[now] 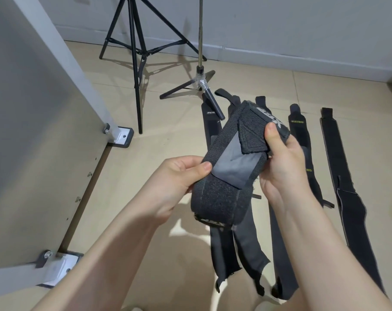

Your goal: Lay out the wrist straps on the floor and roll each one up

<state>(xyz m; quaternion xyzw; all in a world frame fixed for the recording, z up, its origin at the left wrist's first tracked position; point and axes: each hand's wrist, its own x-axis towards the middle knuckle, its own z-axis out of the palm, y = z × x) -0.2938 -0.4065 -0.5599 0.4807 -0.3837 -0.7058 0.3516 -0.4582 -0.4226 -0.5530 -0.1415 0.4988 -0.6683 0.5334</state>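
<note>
Two bare hands are holding one folded dark grey woven wrist strap (231, 167) up in the air above the floor. The left hand (172, 182) is pinching the strap's left edge, its thumb (201, 168) lying on top beside a smooth grey patch and its other fingers curling underneath. The right hand (282, 162) is gripping the strap's upper right part, its thumb (272, 134) pressing on a folded flap near white lettering, the rest of the fingers hidden behind the fabric. The strap is lying doubled over on itself, tilting from lower left to upper right, with a fuzzy fastening band across its lower end.

Below and behind it, several more long black wrist straps are lying flat and lengthwise on the beige tiled floor (163, 104), side by side. The one with yellow-green lettering (297, 122) is lying just right of the hands, and the black strap with a pale edge (338, 164) is lying farthest right. Others are partly hidden under the held strap and the forearms.

Farther back, a black tripod (134, 55) and a thin metal stand with a taped base (200, 79) are standing near the white wall. A grey panel with metal brackets (33, 131) is filling the left side.
</note>
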